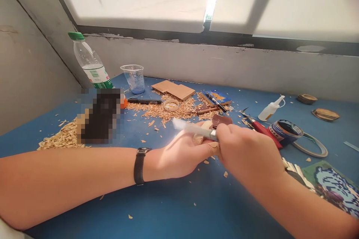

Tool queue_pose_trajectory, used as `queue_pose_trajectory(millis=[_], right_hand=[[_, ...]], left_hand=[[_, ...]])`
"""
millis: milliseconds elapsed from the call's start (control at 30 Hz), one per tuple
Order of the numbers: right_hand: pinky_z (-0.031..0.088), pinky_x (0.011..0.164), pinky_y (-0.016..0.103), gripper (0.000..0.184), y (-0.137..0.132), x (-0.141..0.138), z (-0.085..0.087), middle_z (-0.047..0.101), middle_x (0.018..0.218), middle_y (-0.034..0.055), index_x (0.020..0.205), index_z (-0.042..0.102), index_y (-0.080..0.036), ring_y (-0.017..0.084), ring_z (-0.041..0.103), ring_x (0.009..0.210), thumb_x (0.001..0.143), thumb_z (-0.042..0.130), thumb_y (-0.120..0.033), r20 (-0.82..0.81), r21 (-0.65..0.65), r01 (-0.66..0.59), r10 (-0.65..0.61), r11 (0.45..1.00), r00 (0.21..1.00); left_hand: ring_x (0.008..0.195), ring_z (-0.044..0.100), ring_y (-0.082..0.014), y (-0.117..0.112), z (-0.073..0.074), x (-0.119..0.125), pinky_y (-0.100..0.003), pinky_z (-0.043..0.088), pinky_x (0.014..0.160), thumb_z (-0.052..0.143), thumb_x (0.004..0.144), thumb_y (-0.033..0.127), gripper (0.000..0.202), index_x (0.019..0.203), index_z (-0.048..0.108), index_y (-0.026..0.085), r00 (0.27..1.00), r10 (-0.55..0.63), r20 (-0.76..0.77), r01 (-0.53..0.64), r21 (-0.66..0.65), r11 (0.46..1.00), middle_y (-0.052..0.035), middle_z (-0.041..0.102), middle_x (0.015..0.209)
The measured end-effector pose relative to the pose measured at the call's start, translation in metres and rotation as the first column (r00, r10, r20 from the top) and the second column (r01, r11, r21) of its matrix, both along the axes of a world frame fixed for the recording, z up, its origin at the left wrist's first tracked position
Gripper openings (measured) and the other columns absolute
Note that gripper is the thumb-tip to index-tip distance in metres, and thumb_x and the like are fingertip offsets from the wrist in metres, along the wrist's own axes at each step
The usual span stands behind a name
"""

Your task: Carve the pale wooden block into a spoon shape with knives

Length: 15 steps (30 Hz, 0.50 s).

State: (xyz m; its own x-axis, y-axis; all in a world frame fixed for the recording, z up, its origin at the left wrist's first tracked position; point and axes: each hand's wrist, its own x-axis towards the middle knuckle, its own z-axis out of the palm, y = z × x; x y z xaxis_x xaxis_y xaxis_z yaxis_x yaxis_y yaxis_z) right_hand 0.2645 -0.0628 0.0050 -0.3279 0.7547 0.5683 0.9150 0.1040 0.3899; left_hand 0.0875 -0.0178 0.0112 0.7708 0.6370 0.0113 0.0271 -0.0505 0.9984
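My left hand is closed around a small pale piece of wood over the blue table, a black watch on its wrist. My right hand is closed on a carving knife, whose bright blade points left across the top of the left hand. The two hands touch. Most of the wood piece is hidden by my fingers. Small wood chips lie on the table just under the hands.
Wood shavings cover the middle back and a pile sits at left. Behind are a plastic bottle, a clear cup, wood blocks, a marker, a glue bottle, tape rolls and a red-handled tool.
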Motion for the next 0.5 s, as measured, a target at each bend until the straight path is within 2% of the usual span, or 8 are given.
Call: queue_pose_trajectory(millis=[100,167,267,367,433,500], right_hand=[[0.014,0.051,0.028,0.01,-0.001,-0.002,0.003,0.057,0.06,0.0015,0.073,0.056,-0.021,0.017,0.057,0.048,0.08,0.057,-0.014,-0.007,-0.13,0.123,-0.125,0.984,0.992],[0.015,0.052,0.028,0.011,-0.002,-0.002,0.006,0.059,0.062,0.002,0.074,0.056,-0.021,0.018,0.058,0.051,0.081,0.057,-0.013,-0.02,-0.173,0.094,-0.099,0.98,0.995],[0.017,0.052,0.029,0.012,-0.002,-0.001,0.01,0.059,0.061,0.0009,0.072,0.056,-0.022,0.017,0.057,0.051,0.082,0.058,-0.014,-0.046,-0.232,-0.027,0.017,0.972,0.999],[0.019,0.051,0.029,0.012,-0.001,0.0,0.015,0.061,0.062,-0.0002,0.073,0.056,-0.021,0.017,0.058,0.054,0.077,0.061,-0.011,-0.077,-0.365,-0.127,0.106,0.922,0.991],[0.019,0.051,0.03,0.012,-0.001,0.0,0.018,0.064,0.065,-0.0003,0.075,0.058,-0.021,0.017,0.059,0.056,0.075,0.062,-0.009,-0.083,-0.434,-0.127,0.101,0.892,0.991],[0.019,0.052,0.03,0.013,-0.001,0.0,0.02,0.065,0.066,-0.0005,0.076,0.059,-0.02,0.016,0.058,0.055,0.074,0.062,-0.008,-0.075,-0.451,-0.107,0.081,0.886,0.994]], left_hand=[[0.049,0.034,-0.0091,-0.001,-0.01,0.002,-0.028,0.024,0.049,0.056,0.097,0.024,0.018,0.081,0.049,0.021,0.996,0.067,-0.056,-0.07,-0.043,0.997,0.0083,0.039,0.056],[0.049,0.034,-0.0084,-0.002,-0.011,0.003,-0.028,0.024,0.049,0.058,0.096,0.023,0.019,0.08,0.048,0.021,0.995,0.087,-0.037,-0.089,-0.037,0.995,0.0083,0.039,0.057],[0.052,0.029,-0.0065,-0.002,0.0,0.002,-0.027,0.025,0.05,0.063,0.091,0.016,0.025,0.078,0.042,0.021,0.998,0.058,0.04,-0.057,-0.014,0.998,0.0092,0.039,0.065],[0.065,0.032,-0.0087,-0.003,0.014,-0.001,-0.025,0.032,0.058,0.063,0.088,0.01,0.02,0.085,0.047,0.021,0.999,0.022,0.034,-0.023,0.023,0.999,0.0085,0.042,0.074],[0.071,0.034,-0.0101,-0.004,0.021,-0.002,-0.025,0.034,0.06,0.063,0.087,0.01,0.02,0.084,0.047,0.021,0.998,0.053,-0.037,-0.051,0.06,0.997,0.0069,0.044,0.08],[0.073,0.038,-0.0109,-0.003,0.023,-0.001,-0.025,0.035,0.062,0.062,0.086,0.01,0.021,0.08,0.045,0.02,0.996,0.062,-0.067,-0.055,0.106,0.993,0.0053,0.045,0.083]])
